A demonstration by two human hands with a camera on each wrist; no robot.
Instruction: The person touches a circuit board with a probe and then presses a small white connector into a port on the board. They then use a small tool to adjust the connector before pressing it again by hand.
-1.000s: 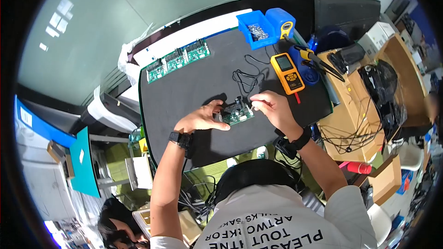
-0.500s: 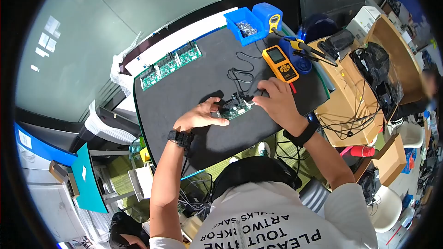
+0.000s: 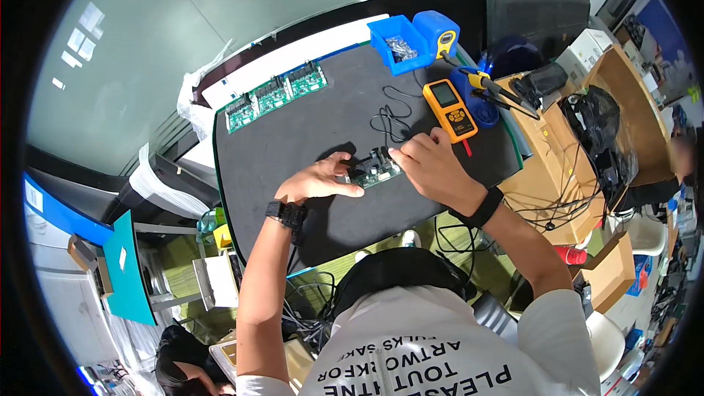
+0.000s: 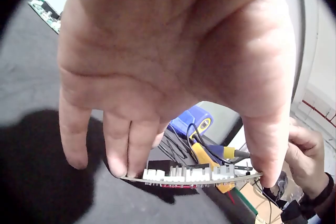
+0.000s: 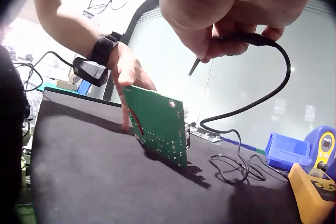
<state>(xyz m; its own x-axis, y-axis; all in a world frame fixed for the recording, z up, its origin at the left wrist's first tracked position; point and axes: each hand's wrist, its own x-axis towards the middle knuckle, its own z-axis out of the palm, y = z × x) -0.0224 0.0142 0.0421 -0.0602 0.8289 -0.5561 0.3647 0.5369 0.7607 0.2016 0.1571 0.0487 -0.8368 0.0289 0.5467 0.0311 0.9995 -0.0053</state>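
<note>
the left hand (image 3: 315, 182) grips the circuit board (image 5: 155, 121) by opposite edges, tilted; at its three o'clock, the right hand (image 3: 436, 172) pinches a cabled probe (image 5: 195, 67), tip seemingly just off it. the orange meter (image 3: 450, 110) lies toward two o'clock. fingertips near the tip and a steady board should help placement.

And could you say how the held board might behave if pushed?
The board is probably stiff, a flat sheet. The left hand holds it tilted, so a push might tip it. Its protruding white connectors could be fragile.
</note>
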